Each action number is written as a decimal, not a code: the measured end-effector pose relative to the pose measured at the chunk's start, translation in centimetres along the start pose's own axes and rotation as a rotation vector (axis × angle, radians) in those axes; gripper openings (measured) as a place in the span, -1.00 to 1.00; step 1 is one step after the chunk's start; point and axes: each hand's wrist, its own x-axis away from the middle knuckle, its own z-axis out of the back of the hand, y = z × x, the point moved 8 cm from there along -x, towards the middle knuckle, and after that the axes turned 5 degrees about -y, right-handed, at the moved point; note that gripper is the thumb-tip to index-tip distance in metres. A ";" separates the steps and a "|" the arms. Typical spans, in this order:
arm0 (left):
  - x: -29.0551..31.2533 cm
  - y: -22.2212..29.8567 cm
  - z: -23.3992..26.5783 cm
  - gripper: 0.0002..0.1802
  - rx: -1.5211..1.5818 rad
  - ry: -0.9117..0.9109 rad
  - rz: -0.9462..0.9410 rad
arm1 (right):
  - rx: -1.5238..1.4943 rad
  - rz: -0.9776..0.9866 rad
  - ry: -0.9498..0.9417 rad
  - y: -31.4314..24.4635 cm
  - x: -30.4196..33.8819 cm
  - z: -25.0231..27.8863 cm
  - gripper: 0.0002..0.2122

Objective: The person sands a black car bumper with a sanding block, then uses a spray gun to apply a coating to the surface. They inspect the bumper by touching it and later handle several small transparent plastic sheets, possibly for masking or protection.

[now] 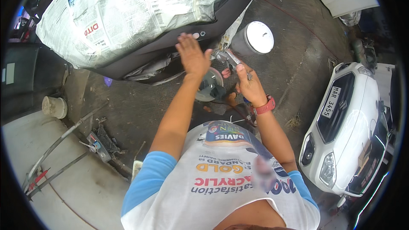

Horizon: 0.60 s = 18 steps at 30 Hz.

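My left hand [193, 58] is stretched out flat with its fingers together, palm toward a dark grey car body panel [123, 57]. The fingertips are at the panel's lower edge; whether they touch it I cannot tell. In my right hand [252, 87] is a silver metal spray gun [232, 58], gripped by its handle, its head pointing up and left toward the panel. Newspaper sheets [140, 8] cover the part above the panel. Below the gun, near my feet, a round bucket [203, 96] holds something dark like a cloth.
A pail with a white lid [260, 37] stands just beyond the gun. A white car [347, 123] is parked at the right. On the left are a dirty small bucket [54, 107], metal pipes [64, 139] and a grey tool [99, 146]. A thin red hose [294, 16] crosses the floor.
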 end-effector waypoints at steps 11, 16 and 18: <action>-1.5 0.2 0.2 -0.02 -0.006 -0.019 -0.317 | 0.123 -0.119 -0.012 2.0 -0.1 0.8 -0.27; 4.6 -7.2 1.8 -0.07 0.305 0.148 0.109 | 0.013 -0.012 -0.022 0.6 -0.9 -0.6 -0.33; 7.8 -4.1 5.1 -0.15 0.739 0.025 -0.205 | -0.020 -0.008 -0.050 0.8 -1.1 -0.9 -0.33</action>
